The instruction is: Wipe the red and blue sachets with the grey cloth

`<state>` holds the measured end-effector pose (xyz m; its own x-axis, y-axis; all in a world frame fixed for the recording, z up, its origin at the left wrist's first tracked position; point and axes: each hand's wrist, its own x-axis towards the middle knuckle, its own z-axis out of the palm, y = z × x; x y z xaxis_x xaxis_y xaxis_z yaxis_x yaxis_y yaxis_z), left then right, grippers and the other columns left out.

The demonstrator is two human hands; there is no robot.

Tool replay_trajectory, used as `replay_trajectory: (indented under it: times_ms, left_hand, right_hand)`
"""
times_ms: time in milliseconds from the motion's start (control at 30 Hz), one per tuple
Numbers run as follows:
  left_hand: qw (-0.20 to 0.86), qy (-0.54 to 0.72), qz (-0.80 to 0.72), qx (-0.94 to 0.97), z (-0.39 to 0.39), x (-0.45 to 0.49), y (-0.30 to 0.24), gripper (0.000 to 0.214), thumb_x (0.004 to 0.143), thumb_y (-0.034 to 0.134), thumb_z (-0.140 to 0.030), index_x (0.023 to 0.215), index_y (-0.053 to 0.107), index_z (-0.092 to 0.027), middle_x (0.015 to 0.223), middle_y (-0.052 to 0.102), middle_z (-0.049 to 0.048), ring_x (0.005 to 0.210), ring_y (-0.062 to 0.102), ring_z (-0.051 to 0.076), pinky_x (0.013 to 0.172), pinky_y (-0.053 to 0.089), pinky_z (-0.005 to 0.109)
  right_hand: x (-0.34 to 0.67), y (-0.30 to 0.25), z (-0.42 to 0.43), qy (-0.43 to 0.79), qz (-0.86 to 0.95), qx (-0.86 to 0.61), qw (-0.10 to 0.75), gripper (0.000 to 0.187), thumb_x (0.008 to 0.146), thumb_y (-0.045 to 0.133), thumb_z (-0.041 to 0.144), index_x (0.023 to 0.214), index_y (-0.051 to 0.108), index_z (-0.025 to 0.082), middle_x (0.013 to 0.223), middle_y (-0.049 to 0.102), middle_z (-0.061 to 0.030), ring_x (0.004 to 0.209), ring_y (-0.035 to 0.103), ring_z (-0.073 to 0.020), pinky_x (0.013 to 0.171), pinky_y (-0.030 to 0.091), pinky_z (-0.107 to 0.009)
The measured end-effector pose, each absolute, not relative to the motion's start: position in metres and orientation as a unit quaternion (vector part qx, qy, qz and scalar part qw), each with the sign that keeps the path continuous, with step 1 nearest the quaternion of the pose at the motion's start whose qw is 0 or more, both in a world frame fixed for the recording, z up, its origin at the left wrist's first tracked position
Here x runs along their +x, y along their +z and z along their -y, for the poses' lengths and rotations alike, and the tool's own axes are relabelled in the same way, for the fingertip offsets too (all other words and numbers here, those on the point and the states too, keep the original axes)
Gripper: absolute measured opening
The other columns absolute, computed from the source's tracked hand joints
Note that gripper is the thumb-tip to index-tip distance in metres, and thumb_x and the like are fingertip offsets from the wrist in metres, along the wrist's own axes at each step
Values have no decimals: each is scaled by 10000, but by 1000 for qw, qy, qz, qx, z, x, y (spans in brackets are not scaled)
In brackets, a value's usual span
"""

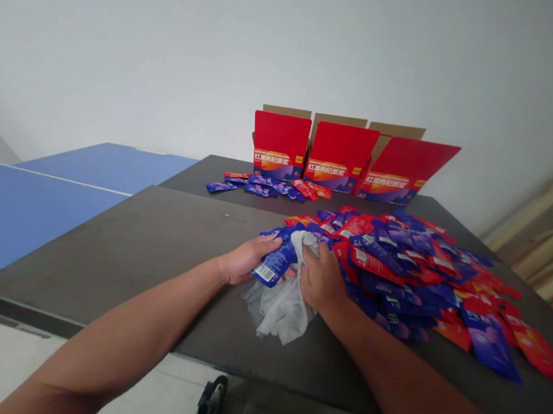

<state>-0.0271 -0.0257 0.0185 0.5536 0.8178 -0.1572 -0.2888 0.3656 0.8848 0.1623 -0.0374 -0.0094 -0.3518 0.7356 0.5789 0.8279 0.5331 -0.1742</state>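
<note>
Between the thumb and fingers of my left hand (249, 257) is a blue sachet (278, 255), tilted, with a white barcode at its lower end. My right hand (322, 278) grips a light grey cloth (289, 306) and presses part of it against the sachet's upper right edge. The rest of the cloth hangs in folds below both hands, over the dark table. Beside my right hand lies a big heap of blue and red sachets (398, 242). The fingers behind the sachet and cloth are partly hidden.
Three red boxes with raised flaps, a left one (280, 147), a middle one (341, 158) and a right one (402, 172), stand along the back. Several small sachets (261, 188) lie before them. A blue table (70, 202) adjoins the dark table (172, 234) at left.
</note>
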Motion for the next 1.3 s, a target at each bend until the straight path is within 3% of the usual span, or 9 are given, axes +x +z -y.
replay_trajectory:
  times_ms: [267, 500, 667, 800, 933, 1167, 1300]
  left_hand:
    - [817, 351, -254, 380, 27, -31, 26, 448, 921, 476, -438, 1166, 611, -87, 1067, 671, 186, 778, 676, 228, 659, 543, 338]
    - [853, 391, -226, 262, 26, -25, 27, 531, 893, 435, -592, 897, 639, -102, 717, 628, 80, 664, 628, 179, 665, 528, 303]
    - [866, 364, -241, 245, 28, -16, 20, 593, 831, 460, -688, 824, 628, -119, 645, 599, 53, 593, 608, 165, 617, 509, 281]
    - [851, 381, -252, 258, 32, -11, 19, 589, 836, 467, -677, 872, 654, -120, 731, 657, 80, 671, 637, 189, 658, 503, 292]
    - [834, 391, -266, 284, 34, -9, 16, 453, 888, 491, -555, 871, 642, -128, 726, 636, 62, 592, 585, 145, 533, 442, 243]
    - [885, 288, -234, 282, 33, -16, 16, 443, 877, 501, -560, 848, 579, -124, 788, 539, 60, 591, 503, 110, 447, 372, 195]
    - [903, 258, -213, 268, 32, -20, 19, 440, 879, 494, -558, 848, 563, -125, 790, 514, 53, 575, 473, 97, 438, 365, 191]
  right_hand:
    - [164, -14, 31, -56, 779, -495, 381, 482, 890, 357, 142, 1357, 430, 42, 1128, 497, -209, 1041, 481, -313, 874, 423, -445]
    - [159, -15, 46, -62, 900, -297, 311, 321, 862, 471, 158, 1091, 674, 254, 1114, 517, -103, 1033, 468, -262, 894, 356, -428]
    - [155, -13, 52, -44, 926, -254, 276, 310, 816, 544, 235, 1088, 690, 262, 1133, 487, -104, 1104, 426, -288, 908, 338, -446]
    - [154, -9, 52, -55, 907, -302, 288, 367, 834, 516, 245, 1175, 650, 232, 1119, 464, -126, 1051, 426, -292, 877, 358, -445]
    - [155, -8, 48, -66, 870, -379, 308, 379, 872, 436, 190, 1202, 624, 182, 1041, 465, -136, 976, 439, -283, 836, 387, -426]
    - [157, -13, 36, -11, 804, -473, 359, 462, 880, 363, 133, 1319, 502, 103, 1103, 462, -170, 1022, 467, -303, 888, 427, -459]
    - [159, -18, 29, 9, 782, -480, 397, 500, 884, 329, 121, 1376, 415, 130, 1161, 462, -171, 1089, 469, -304, 921, 429, -478]
